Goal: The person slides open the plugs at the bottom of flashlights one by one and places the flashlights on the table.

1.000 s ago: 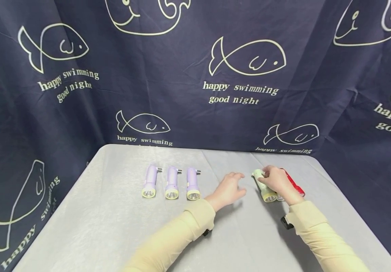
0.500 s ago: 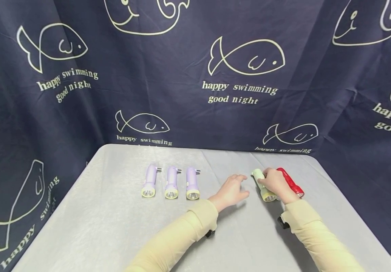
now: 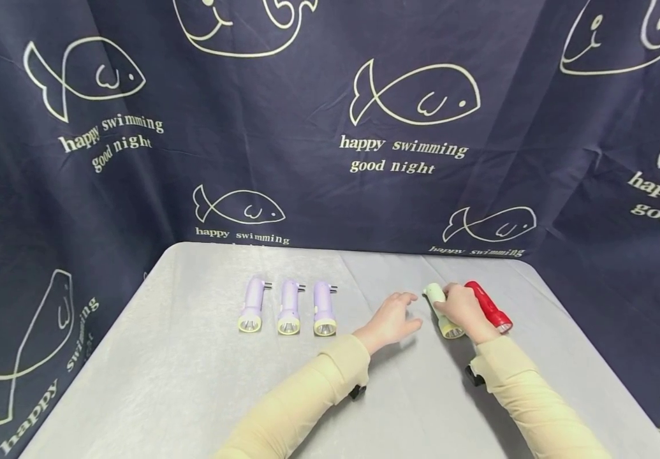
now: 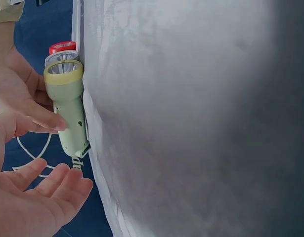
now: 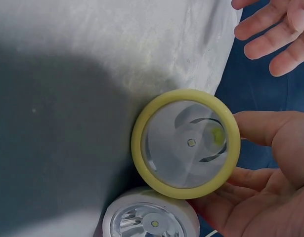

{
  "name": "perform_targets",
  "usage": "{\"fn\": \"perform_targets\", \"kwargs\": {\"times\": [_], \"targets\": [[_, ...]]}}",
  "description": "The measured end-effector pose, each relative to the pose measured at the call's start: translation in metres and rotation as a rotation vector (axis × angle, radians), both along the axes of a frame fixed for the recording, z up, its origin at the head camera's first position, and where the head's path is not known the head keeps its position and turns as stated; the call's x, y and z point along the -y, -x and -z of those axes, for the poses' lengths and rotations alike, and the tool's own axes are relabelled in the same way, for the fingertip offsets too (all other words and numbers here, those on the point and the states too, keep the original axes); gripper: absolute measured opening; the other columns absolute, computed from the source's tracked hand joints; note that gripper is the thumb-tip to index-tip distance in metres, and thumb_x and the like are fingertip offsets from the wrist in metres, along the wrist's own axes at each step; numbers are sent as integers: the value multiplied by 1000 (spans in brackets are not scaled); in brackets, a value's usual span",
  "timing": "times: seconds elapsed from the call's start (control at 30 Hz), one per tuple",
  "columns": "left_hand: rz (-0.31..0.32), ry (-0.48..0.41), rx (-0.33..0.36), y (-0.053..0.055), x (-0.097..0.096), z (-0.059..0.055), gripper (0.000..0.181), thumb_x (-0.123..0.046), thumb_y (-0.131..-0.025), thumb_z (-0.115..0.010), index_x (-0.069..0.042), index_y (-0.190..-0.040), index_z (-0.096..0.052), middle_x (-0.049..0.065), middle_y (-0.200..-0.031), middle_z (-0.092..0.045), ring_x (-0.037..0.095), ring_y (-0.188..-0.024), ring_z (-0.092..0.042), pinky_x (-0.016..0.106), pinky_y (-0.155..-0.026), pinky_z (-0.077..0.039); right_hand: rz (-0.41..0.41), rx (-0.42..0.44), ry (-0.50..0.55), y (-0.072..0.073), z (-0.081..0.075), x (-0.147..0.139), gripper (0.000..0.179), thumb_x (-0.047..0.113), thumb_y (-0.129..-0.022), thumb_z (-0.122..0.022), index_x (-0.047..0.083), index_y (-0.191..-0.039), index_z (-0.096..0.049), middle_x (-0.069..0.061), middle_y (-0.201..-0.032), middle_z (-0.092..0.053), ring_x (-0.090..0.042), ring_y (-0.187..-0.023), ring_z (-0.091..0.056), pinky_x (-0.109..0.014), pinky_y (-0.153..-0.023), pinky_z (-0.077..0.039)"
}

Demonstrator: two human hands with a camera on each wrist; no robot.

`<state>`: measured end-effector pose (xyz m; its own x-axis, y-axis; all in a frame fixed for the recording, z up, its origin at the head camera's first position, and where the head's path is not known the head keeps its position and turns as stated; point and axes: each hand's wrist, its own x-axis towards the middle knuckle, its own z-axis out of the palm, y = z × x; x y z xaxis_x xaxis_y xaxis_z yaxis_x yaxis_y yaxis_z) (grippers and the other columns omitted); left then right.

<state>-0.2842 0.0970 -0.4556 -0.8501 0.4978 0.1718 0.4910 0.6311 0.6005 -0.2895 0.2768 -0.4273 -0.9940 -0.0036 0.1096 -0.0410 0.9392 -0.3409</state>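
My right hand (image 3: 465,310) grips a pale green flashlight (image 3: 438,307) with a yellow head rim, lying on the table. In the left wrist view its thumb lies along the green body (image 4: 70,111), the other fingers partly hidden behind. Right beside the green one is a white-rimmed flashlight (image 5: 151,223); the right hand hides it in the head view. A red flashlight (image 3: 486,306) lies to the right of that hand. My left hand (image 3: 391,321) hovers left of the green flashlight, fingers spread and loosely bent, holding nothing.
Three purple flashlights with yellow rims, the left one (image 3: 254,303), the middle one (image 3: 289,303) and the right one (image 3: 323,303), lie in a row on the grey-covered table (image 3: 192,382). Their plug prongs stick out rightward. A dark blue fish-patterned curtain (image 3: 307,127) hangs around the table.
My right hand has shifted slightly left, showing more of the red flashlight and covering the white one's head. My left hand has drifted slightly right. The purple flashlights lie as before.
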Motion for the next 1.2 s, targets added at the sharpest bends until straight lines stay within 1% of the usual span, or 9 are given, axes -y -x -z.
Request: {"fn": "perform_targets", "kwargs": {"times": [0.17, 0.3, 0.43, 0.67, 0.83, 0.97, 1.07, 1.2], "targets": [[1, -15, 3, 1, -1, 0, 51, -26, -85, -64, -9, -131, -52, 6, -123, -60, 16, -110, -57, 20, -93, -46, -1, -22, 3, -1, 0, 0, 36, 13, -75, -70, -15, -95, -60, -26, -82, -63, -28, -62, -59, -42, -58, -51], [-2, -37, 42, 2, -1, -1, 51, -26, -85, -64, -10, -132, -52, 5, -123, -59, 15, -110, -57, 20, -93, -46, -2, -28, 14, -2, -1, 0, 36, 13, -75, -70, -15, -95, -60, -25, -82, -64, -27, -62, -59, -41, -57, -51], [-6, -71, 75, 3, -1, -1, 50, -26, -85, -65, -10, -130, -53, 5, -121, -60, 15, -108, -58, 20, -89, -47, 0, -35, 31, -3, -4, 1, 38, 14, -76, -70, -15, -98, -60, -26, -84, -65, -28, -63, -60, -42, -59, -51], [-10, -120, 134, 4, -2, -3, 46, -24, -86, -65, -8, -128, -54, 4, -116, -63, 15, -103, -62, 18, -85, -48, -14, -64, 29, -3, -11, 8, 45, 18, -76, -71, -14, -105, -60, -29, -92, -66, -34, -69, -62, -47, -65, -51], [-14, -210, 210, 5, -3, -5, 45, -22, -87, -67, -5, -127, -55, 8, -115, -64, 15, -98, -63, 18, -81, -49, -17, -75, 42, -6, -19, 15, 46, 20, -77, -72, -12, -107, -60, -27, -90, -67, -36, -72, -63, -48, -66, -50], [-36, -280, 268, 4, -3, -6, 47, -25, -85, -70, -5, -126, -56, 9, -113, -65, 13, -94, -63, 17, -76, -50, -33, -91, 69, -10, -26, 19, 45, 19, -78, -71, -12, -108, -59, -25, -86, -68, -36, -75, -65, -47, -67, -51], [-53, -317, 295, 2, -4, -9, 49, -27, -83, -72, -6, -125, -57, 8, -110, -66, 13, -93, -64, 16, -73, -50, -42, -105, 82, -12, -31, 22, 46, 20, -78, -71, -11, -109, -59, -24, -87, -69, -36, -78, -66, -47, -68, -51], [-88, -381, 341, -4, -6, -15, 47, -28, -82, -72, -7, -122, -58, 5, -105, -66, 12, -90, -64, 16, -72, -50, -41, -127, 108, -16, -35, 26, 47, 22, -79, -71, -9, -111, -59, -24, -90, -69, -37, -83, -66, -48, -70, -50]]}}
